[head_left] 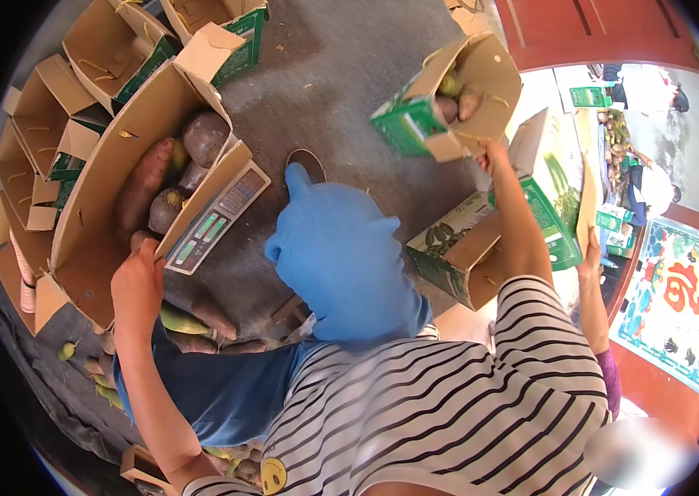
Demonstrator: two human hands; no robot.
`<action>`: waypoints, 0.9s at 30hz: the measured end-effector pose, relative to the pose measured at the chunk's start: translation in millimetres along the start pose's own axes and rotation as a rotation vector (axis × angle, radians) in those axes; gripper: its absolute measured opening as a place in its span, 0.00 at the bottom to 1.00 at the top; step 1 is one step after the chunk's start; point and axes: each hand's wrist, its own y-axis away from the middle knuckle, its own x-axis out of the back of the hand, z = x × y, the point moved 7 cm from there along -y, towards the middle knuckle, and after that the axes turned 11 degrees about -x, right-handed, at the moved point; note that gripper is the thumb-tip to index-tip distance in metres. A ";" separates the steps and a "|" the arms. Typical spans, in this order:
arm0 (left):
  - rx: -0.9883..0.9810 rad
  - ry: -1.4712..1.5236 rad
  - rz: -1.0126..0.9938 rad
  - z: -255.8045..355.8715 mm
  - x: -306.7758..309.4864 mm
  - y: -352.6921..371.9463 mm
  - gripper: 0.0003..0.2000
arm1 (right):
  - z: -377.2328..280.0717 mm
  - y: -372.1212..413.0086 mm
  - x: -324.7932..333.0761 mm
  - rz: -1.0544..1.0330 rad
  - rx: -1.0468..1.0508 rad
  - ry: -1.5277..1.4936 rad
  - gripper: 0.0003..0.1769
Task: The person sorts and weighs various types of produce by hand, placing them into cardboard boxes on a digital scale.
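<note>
Neither of my hands shows in the head view. A person in a striped shirt (448,413) bends over in front of me, head covered in blue. One of their hands (136,285) grips the edge of a large open cardboard box (89,231) holding reddish and dark produce (144,186). The box rests on a digital scale (217,217). Their other hand (490,153) holds up a smaller green-and-brown carton (415,124) with fruit inside. Below it stands another open green carton (457,256). A second person's hand (591,248), on an arm in a purple sleeve, holds a cardboard flap.
Several empty open cartons (43,116) are stacked along the left and top. Loose green and brown produce (188,324) lies on the dark ground cover. A red door (614,25), a colourful mat (680,306) and more green boxes (591,97) are on the right.
</note>
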 end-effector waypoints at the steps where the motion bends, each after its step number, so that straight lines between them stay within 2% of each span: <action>1: -0.006 -0.004 0.001 0.3 -0.5 0.5 0.07 | 21.6 6.3 6.8 -0.003 0.059 -0.024 0.11; 6: 0.002 0.036 -0.030 -0.3 -3.3 2.4 0.09 | 95.9 69.2 32.1 0.124 0.019 0.131 0.13; 9: -0.001 -0.039 -0.021 1.0 -1.0 1.6 0.09 | 105.7 101.4 27.0 0.074 0.056 0.142 0.13; 11: -0.010 -0.007 0.000 -1.3 -1.6 1.6 0.09 | 93.4 171.6 7.8 -0.139 0.036 0.259 0.15; 13: -0.007 0.022 0.001 -2.6 -5.7 2.1 0.10 | 30.8 297.5 -1.1 -0.175 0.492 0.677 0.16; 14: -0.002 0.028 -0.007 -2.8 -5.8 2.0 0.11 | 5.0 321.0 25.0 -0.065 0.709 0.609 0.15; 15: 0.002 0.030 -0.013 -4.0 -4.5 2.0 0.11 | -17.2 329.1 76.2 0.266 0.834 0.698 0.17; 16: 0.003 0.022 -0.021 -5.4 -4.5 2.4 0.12 | -38.4 330.9 135.1 0.395 0.891 0.271 0.18; 17: 0.005 0.013 -0.026 -7.2 -6.0 2.5 0.13 | -70.1 378.3 168.6 0.896 1.242 0.549 0.22; 18: 0.011 0.007 -0.026 -9.0 -7.5 1.6 0.13 | -70.2 359.2 229.1 1.291 0.971 0.837 0.28; 19: -0.013 0.009 -0.024 -8.2 -8.2 0.4 0.14 | -65.8 351.0 266.7 1.475 0.681 1.000 0.37; 21: -0.032 0.013 -0.008 -12.4 -10.5 1.8 0.14 | -32.4 263.6 366.0 1.113 0.355 0.762 0.59; 22: -0.055 0.009 0.043 -14.7 -12.1 2.6 0.14 | -11.0 207.2 401.2 0.889 0.149 0.725 0.65; 23: -0.041 0.004 0.037 -14.4 -10.3 4.5 0.13 | 7.3 163.0 418.2 0.806 0.174 0.563 0.57; 24: -0.028 -0.003 0.029 -9.1 -5.6 4.2 0.13 | 16.9 182.8 364.8 0.440 0.162 0.166 0.44; 26: -0.029 -0.016 0.049 -6.7 -3.8 4.6 0.12 | 13.0 209.0 294.7 0.270 0.204 -0.109 0.28; 27: -0.019 -0.020 0.041 -7.0 -6.0 4.8 0.12 | 7.6 221.3 267.9 0.205 0.256 -0.104 0.23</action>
